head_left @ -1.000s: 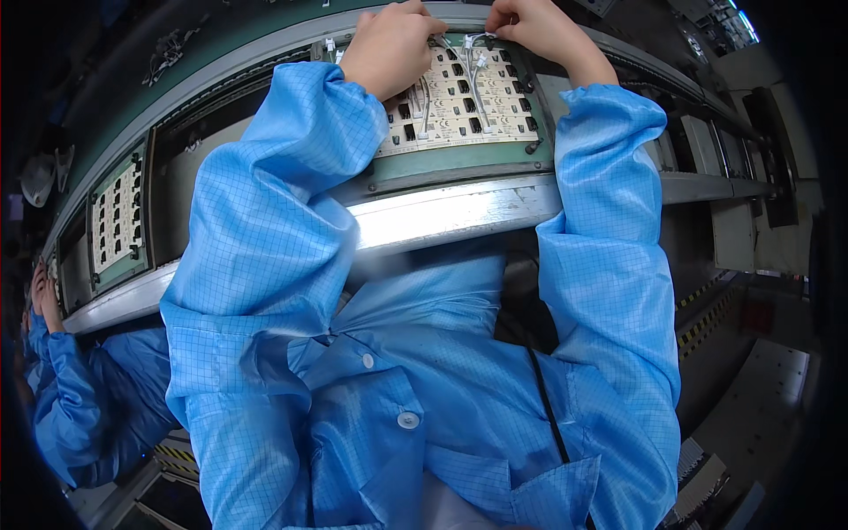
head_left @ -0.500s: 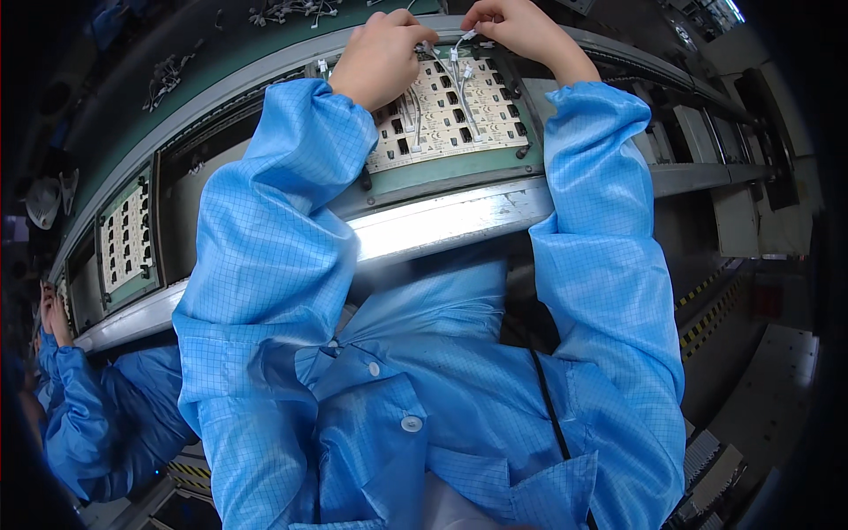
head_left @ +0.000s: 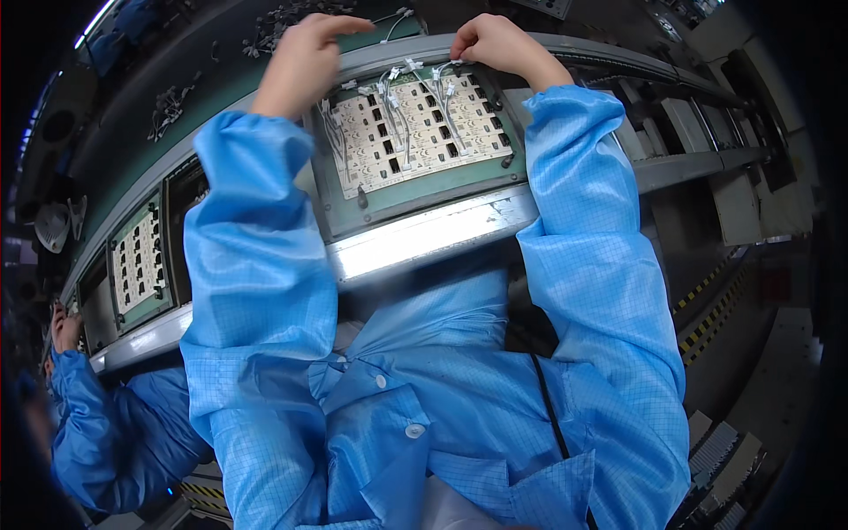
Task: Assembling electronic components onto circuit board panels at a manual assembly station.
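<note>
A cream circuit board panel (head_left: 415, 132) lies in a green carrier (head_left: 424, 193) on the conveyor in front of me. Several white wires with small connectors (head_left: 397, 93) run across its upper half. My right hand (head_left: 499, 44) rests at the board's far edge, fingers curled and pinching a white wire's connector (head_left: 449, 69). My left hand (head_left: 305, 62) hovers off the board's upper left corner. Its fingers stretch toward the back of the line, a little blurred, and nothing shows in them. Both arms wear blue smock sleeves.
A second carrier with a board (head_left: 137, 261) sits further left on the line. A co-worker's blue sleeve (head_left: 106, 433) and hand (head_left: 62, 327) are at lower left. Dark part bundles (head_left: 172, 106) lie on the green belt behind. A bright metal rail (head_left: 424, 234) fronts the conveyor.
My left hand has lifted off the board and swung left and back. My right hand has stayed at the board's far edge. More of the board's wires are now uncovered.
</note>
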A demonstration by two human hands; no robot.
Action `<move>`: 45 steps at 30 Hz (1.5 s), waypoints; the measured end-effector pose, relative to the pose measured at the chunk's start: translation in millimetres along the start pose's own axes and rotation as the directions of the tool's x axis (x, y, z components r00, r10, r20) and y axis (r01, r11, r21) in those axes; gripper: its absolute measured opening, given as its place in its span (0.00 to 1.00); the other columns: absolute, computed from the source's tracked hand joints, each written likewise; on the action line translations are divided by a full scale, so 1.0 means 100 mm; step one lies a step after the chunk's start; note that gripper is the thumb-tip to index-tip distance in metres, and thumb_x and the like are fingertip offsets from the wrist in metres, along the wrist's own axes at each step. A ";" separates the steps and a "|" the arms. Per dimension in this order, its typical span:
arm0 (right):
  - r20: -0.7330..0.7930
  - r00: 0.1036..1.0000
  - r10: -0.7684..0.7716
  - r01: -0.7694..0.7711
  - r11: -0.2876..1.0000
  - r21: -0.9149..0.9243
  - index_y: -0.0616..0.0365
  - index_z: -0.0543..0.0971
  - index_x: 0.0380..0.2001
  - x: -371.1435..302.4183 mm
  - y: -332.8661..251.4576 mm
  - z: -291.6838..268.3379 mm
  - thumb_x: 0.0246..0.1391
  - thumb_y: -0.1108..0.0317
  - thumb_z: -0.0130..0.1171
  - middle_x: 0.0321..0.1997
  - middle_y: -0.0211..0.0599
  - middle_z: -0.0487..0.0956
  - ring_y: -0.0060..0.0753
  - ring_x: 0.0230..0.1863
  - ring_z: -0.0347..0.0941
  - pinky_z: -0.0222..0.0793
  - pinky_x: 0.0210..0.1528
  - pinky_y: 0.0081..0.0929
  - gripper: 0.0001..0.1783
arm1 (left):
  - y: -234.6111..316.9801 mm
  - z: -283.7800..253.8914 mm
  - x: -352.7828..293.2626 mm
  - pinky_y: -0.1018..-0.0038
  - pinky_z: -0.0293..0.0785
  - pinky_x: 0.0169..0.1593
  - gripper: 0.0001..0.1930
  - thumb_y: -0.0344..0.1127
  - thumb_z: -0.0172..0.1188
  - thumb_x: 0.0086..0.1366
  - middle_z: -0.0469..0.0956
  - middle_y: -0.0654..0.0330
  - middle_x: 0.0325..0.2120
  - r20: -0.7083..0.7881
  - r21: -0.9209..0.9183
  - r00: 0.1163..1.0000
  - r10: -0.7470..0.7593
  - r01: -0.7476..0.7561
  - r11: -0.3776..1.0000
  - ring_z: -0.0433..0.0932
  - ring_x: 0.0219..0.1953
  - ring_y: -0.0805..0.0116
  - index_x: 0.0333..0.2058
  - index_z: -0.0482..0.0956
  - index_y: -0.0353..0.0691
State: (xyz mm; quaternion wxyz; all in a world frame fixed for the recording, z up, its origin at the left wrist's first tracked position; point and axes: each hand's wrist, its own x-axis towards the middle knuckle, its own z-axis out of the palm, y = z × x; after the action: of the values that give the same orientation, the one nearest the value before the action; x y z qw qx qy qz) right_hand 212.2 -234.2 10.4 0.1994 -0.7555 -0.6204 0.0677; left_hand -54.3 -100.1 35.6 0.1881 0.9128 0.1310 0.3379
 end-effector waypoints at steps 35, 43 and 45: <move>-0.113 0.979 0.171 -0.154 0.978 0.139 0.57 0.88 0.35 -0.18 -0.12 0.00 0.48 0.69 0.69 0.34 0.40 0.87 0.34 0.38 0.83 0.77 0.46 0.31 0.10 | -0.20 -0.52 -0.86 0.59 0.71 0.54 0.12 0.31 0.55 0.65 0.80 0.60 0.42 0.081 0.347 0.992 -0.099 0.065 0.936 0.73 0.50 0.54 0.44 0.85 0.45; -0.139 0.967 0.212 -0.203 0.976 0.074 0.57 0.87 0.37 -0.23 -0.29 0.06 0.50 0.71 0.67 0.35 0.40 0.86 0.35 0.38 0.83 0.76 0.45 0.31 0.10 | -0.17 -0.43 -0.90 0.59 0.70 0.53 0.12 0.34 0.55 0.66 0.80 0.59 0.39 0.050 0.398 0.989 -0.138 0.107 0.911 0.74 0.48 0.53 0.44 0.85 0.45; -0.131 0.976 0.176 -0.171 0.984 0.045 0.59 0.86 0.38 -0.23 -0.31 0.03 0.51 0.72 0.66 0.33 0.37 0.85 0.31 0.37 0.81 0.75 0.44 0.29 0.09 | -0.17 -0.43 -0.91 0.59 0.70 0.53 0.12 0.34 0.55 0.66 0.80 0.59 0.39 0.044 0.391 0.991 -0.127 0.100 0.915 0.74 0.48 0.53 0.44 0.85 0.45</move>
State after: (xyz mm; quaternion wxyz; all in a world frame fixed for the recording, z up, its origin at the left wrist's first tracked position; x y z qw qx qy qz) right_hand 178.0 -250.8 16.7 0.2465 -0.8062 -0.5360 0.0442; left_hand -152.0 -106.7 6.9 0.0274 0.9339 0.2413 0.2624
